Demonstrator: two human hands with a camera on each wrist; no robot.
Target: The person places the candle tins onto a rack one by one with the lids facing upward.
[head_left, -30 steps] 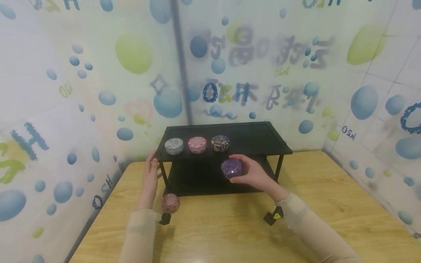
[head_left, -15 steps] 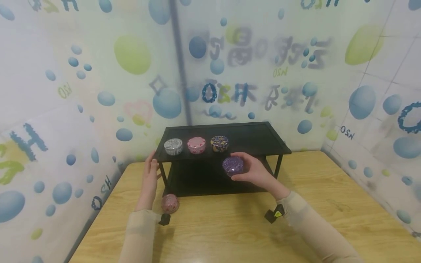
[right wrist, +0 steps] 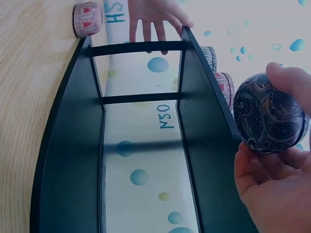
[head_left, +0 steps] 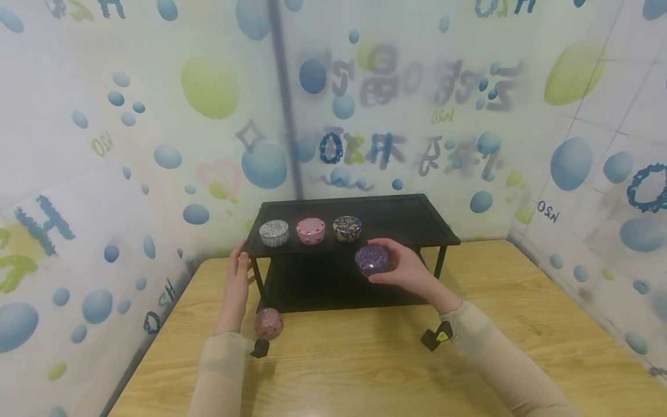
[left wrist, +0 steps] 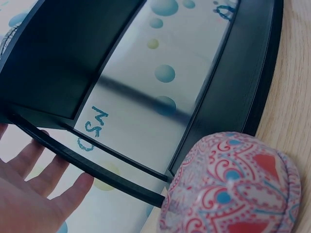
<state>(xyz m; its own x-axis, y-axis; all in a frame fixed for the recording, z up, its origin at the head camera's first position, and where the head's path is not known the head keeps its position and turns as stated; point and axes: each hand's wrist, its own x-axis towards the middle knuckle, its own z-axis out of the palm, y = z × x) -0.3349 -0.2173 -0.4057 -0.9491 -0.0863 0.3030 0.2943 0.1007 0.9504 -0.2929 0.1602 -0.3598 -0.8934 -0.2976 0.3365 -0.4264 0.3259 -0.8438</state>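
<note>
My right hand (head_left: 409, 272) pinches a round purple patterned tin (head_left: 372, 260) between thumb and fingers, before the front edge of the black two-tier shelf (head_left: 396, 223). In the right wrist view this tin (right wrist: 269, 114) looks dark and lies close to the top board's edge. My left hand (head_left: 238, 286) is at the shelf's left end, its extended fingers by the upper corner and post; the left wrist view shows these fingers (left wrist: 53, 174) spread along the post. On the top board stand a silver-and-black tin (head_left: 274, 233), a pink tin (head_left: 311, 231) and a navy-and-gold tin (head_left: 347, 229).
A pink-red patterned tin (head_left: 268, 323) sits on the wooden table (head_left: 354, 370) by the shelf's front left foot, under my left forearm. Behind the shelf hangs a wall sheet (head_left: 333, 104) printed with bubbles. The shelf's lower board (head_left: 318, 289) lies in shade.
My right hand has moved slightly up and to the right with the purple tin. My left hand and the other tins stay put.
</note>
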